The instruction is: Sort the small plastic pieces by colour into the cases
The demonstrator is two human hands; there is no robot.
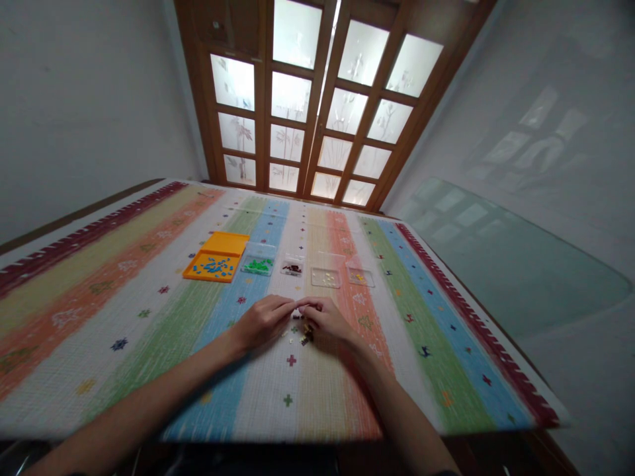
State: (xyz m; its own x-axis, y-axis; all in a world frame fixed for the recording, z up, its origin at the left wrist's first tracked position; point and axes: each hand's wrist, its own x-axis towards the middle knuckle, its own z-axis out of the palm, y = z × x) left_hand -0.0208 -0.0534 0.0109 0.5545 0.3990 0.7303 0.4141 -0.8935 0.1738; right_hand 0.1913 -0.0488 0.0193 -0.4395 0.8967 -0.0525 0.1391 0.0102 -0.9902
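Cloth-covered and striped, the desk (124, 330) is where I see the left hand (262, 320) and right hand (328, 322) meet tip to tip, fingers pinched (what they pinch is too small to tell). Loose pieces (303, 336) lie just under them. Beyond stand an orange tray (192, 271) and four clear trays (315, 283).

On the cloth (124, 297), an open case (215, 266) is positioned left of four small trays (326, 277), all behind seemingly loose pieces (303, 337).

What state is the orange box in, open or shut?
Open: the orange box has its lid laid back flat behind it, and blue pieces show inside.
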